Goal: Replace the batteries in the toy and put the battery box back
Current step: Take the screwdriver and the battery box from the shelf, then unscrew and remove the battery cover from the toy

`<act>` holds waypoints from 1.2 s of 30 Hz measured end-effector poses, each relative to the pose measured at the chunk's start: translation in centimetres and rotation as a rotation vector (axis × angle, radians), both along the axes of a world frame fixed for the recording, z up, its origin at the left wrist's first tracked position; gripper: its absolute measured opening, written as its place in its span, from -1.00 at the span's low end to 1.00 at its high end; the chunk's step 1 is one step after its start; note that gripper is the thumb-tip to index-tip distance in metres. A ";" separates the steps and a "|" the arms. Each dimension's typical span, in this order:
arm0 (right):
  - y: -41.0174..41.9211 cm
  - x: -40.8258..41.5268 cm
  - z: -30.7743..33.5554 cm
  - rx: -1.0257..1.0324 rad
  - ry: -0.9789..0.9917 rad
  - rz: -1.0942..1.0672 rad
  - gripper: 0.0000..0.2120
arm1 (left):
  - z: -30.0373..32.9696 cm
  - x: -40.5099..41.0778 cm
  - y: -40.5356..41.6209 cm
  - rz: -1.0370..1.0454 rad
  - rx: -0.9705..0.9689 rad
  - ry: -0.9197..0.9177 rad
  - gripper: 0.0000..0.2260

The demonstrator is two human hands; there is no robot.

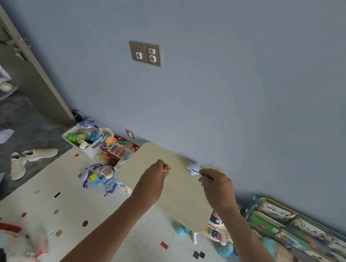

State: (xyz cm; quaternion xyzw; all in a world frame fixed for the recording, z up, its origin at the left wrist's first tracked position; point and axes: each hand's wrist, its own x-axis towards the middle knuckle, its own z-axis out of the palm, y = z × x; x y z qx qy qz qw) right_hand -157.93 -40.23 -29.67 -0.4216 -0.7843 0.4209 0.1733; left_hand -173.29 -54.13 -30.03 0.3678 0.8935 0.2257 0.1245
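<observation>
A pale low table carries the small white toy at its far edge. Right hand pinches a thin screwdriver toward it; left hand grips a battery — swap seemingly underway (box unseen).

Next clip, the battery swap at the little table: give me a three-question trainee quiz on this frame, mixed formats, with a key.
1. True or false: the left hand holds a battery.
2. Multiple choice: the thin dark tool in the right hand points toward
A. the wall sockets
B. the small white toy on the table
C. the shoes on the floor
3. Fill in: the white toy sits near the table's ___ edge, by the wall.

Key
1. True
2. B
3. far
</observation>
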 end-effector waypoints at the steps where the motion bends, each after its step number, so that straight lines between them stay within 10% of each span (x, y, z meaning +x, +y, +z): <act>1: 0.0 -1.0 -1.2 -0.022 -0.008 -0.027 -0.70 | -1.4 -1.4 0.6 -0.026 -0.001 -0.011 -0.79; 23: 7.9 -13.7 -35.4 -0.293 0.069 -0.520 -0.74 | -40.5 -16.1 15.8 -0.423 -0.115 -0.185 -0.86; 36: 10.8 -16.8 -46.1 -0.358 0.434 -0.720 -0.75 | -55.2 -18.9 18.7 -0.843 0.115 0.346 -0.59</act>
